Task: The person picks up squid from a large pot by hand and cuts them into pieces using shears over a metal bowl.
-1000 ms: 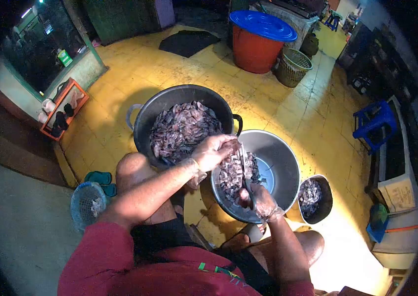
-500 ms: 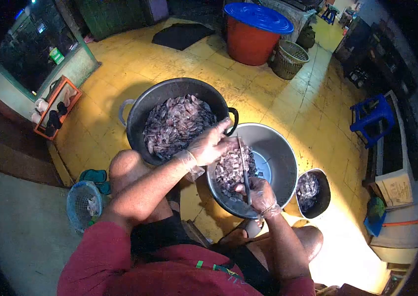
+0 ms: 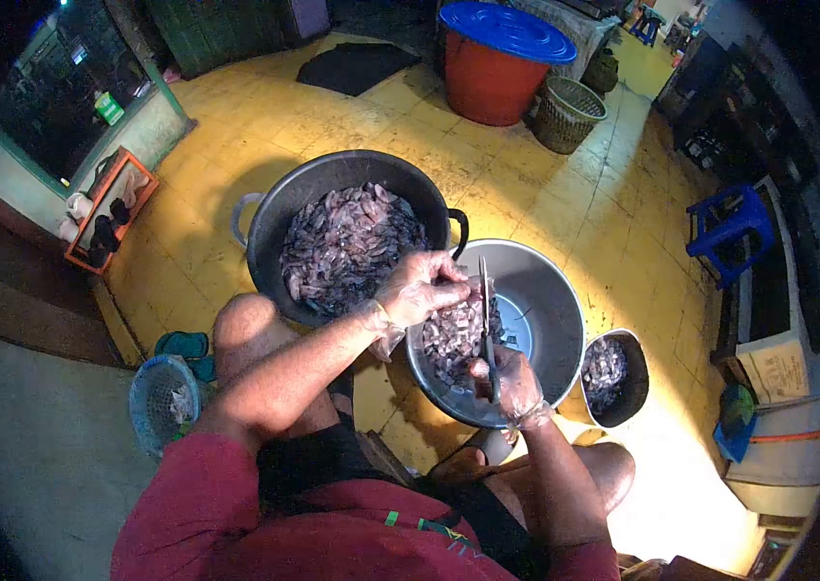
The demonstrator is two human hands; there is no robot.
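Left hand (image 3: 422, 289): gloved in clear plastic, fingers curled and pinching a small piece of seafood (image 3: 463, 290) at the near-left rim of the steel basin; wrist over the gap between the two large vessels.
Right hand (image 3: 510, 381): gloved, fist closed round the handle of a knife (image 3: 485, 315); blade pointing up and away, tip just beside the left fingertips.
Steel basin (image 3: 550, 281): round, on the floor between the knees; pale cut pieces heaped on its left half, right half bare metal; near rim under the right wrist.
Black pot (image 3: 279, 218): large, two handles, filled with dark whole pieces; right handle touching or all but touching the basin's far-left rim.
Small black bucket (image 3: 635, 382): just right of the basin, partly filled; rims close, contact not discernible.
Knees: left knee against the pot's near wall, right knee below the basin and bucket.
Blue mesh basket (image 3: 160, 399): left of the left knee, well apart from the pot.
Open floor (image 3: 565, 194): yellow tiles, clear stretch beyond pot and basin up to the red tub.
Red tub (image 3: 499, 68): blue lid, far side; woven basket (image 3: 573, 114) just beside it.
Blue stool (image 3: 731, 232): right edge, well apart from the basin.
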